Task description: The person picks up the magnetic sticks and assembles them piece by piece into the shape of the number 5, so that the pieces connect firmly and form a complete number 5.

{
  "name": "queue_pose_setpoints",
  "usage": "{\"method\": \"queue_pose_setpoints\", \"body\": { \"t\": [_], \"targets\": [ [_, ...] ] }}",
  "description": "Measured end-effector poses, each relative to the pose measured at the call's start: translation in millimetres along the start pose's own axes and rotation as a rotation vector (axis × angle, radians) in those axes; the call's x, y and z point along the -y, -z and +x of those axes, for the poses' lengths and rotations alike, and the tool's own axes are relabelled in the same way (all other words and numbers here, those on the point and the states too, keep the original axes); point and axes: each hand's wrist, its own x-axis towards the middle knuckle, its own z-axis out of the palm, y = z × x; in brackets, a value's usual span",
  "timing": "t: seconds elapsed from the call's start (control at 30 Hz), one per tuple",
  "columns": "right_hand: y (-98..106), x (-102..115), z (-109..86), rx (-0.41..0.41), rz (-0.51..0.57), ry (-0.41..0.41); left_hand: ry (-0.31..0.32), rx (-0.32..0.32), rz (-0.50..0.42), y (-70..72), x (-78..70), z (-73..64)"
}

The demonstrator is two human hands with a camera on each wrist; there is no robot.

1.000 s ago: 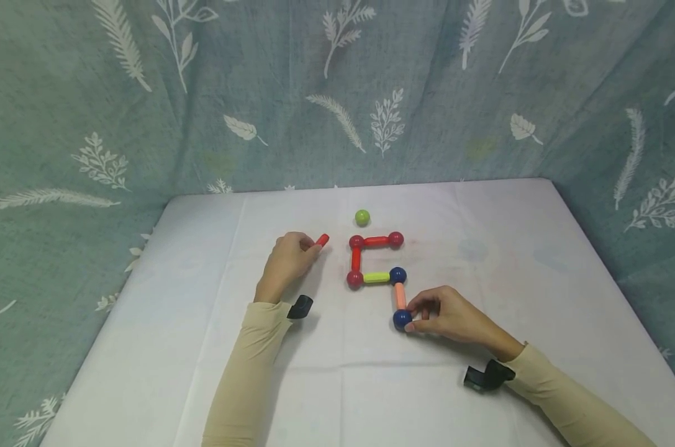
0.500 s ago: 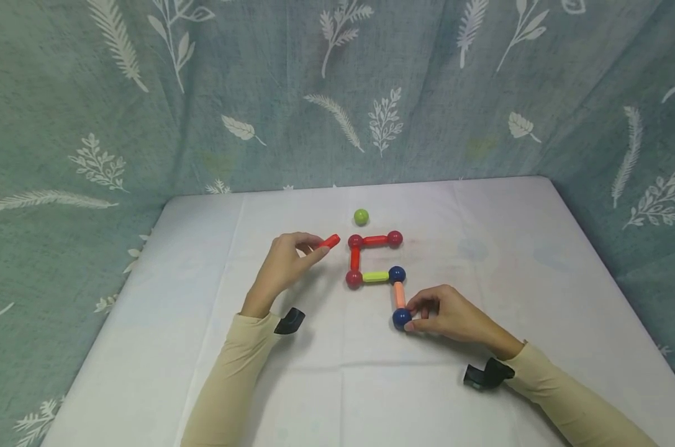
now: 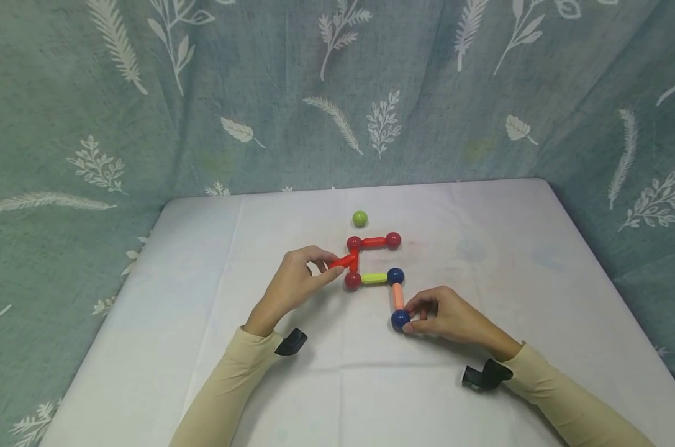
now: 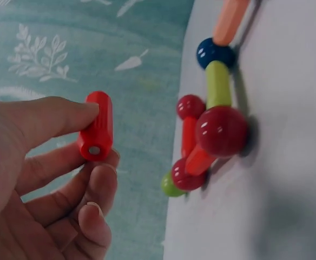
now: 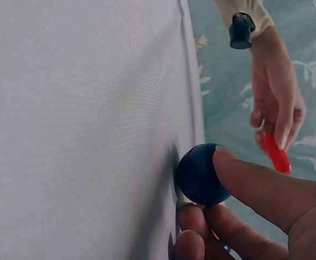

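Note:
Between thumb and fingers my left hand (image 3: 302,276) pinches a loose red magnetic rod (image 4: 97,127), held above the table. In the head view that rod overlaps the upright red rod (image 3: 354,261) of a joined chain; the left wrist view shows them apart. My right hand (image 3: 446,315) holds the near blue ball (image 5: 200,174) at the chain's end, on the table. From there a peach rod (image 3: 398,297) leads to another blue ball (image 3: 395,275), then a yellow-green rod (image 3: 374,279), a red ball (image 3: 353,280), the upright rod, a red ball (image 3: 354,243), a red rod (image 3: 374,242) and a last red ball (image 3: 393,240).
A loose green ball (image 3: 360,218) lies behind the chain. White cloth covers the table (image 3: 482,248), and a patterned green-grey curtain (image 3: 281,93) hangs behind and along its sides.
My left hand has moved right and slightly nearer the front with its red rod, from left of the chain to over its upright red rod. My right hand stays on the blue ball.

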Motion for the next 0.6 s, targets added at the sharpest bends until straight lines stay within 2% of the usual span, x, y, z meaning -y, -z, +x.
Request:
{"method": "queue_pose_setpoints", "body": {
  "t": [0.17,0.37,0.6],
  "targets": [
    [-1,1,-0.1,0.001,0.002,-0.040,-0.074,0.044,0.008,-10.9,-0.3,-6.8],
    [-3,0,-2.3,0.017,0.013,-0.051,-0.076,0.120,0.020,-25.5,-3.0,-15.9],
    [-1,0,-0.4,0.010,0.013,-0.057,-0.124,0.187,0.032,-38.9,-2.1,-18.9]
  ]
}}
